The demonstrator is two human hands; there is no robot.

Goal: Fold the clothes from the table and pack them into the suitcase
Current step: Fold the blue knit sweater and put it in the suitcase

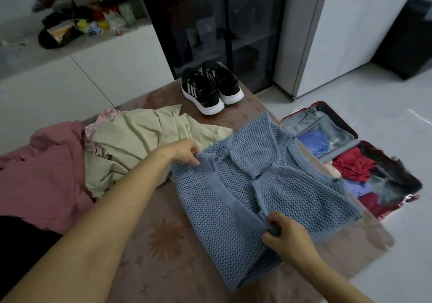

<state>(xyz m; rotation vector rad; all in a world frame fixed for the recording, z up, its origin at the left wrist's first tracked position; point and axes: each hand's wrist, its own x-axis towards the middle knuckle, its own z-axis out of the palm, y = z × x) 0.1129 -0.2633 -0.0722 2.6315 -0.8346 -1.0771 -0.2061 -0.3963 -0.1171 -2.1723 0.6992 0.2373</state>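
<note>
My left hand point(184, 151) and right hand point(286, 235) pinch the sweater point(222, 197) (loose knit); an uneven pull could skew the fold.

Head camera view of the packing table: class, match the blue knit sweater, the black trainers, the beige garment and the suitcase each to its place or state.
Column A
1 blue knit sweater
2 black trainers
3 beige garment
4 suitcase

Column B
a open on the floor, clothes inside
b crumpled on the table, beside the pink garment
c gripped by the left hand and right hand
d standing at the table's far edge

Pairs: 1-c; 2-d; 3-b; 4-a
</note>
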